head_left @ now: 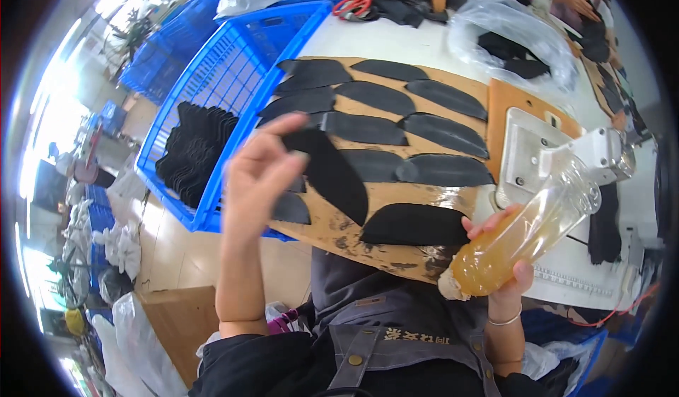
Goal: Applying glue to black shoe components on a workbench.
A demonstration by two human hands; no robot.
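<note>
My right hand [506,245] is closed around a clear plastic bottle [506,252] of yellowish liquid, tilted so its crusted, pale tip points down and left. A matte black curved piece [332,174], seemingly fabric, hangs at a slant from my left hand [262,171]; thumb and forefinger are at its upper end, and the hand is slightly blurred. Below the tip of that piece, another matte black piece [414,224] lies beside the bottle on a brown, stained board [346,233]. Several shinier dark pieces [368,127] lie in rows over the board.
A blue plastic crate [205,220] at the left holds a stack of black pieces [194,153]. Red-handled pliers [353,7] and dark cloth lie at the back. A white metal device [527,156] stands at the right, below a clear plastic bag [509,36]. Another person's hand [576,2] shows at far right.
</note>
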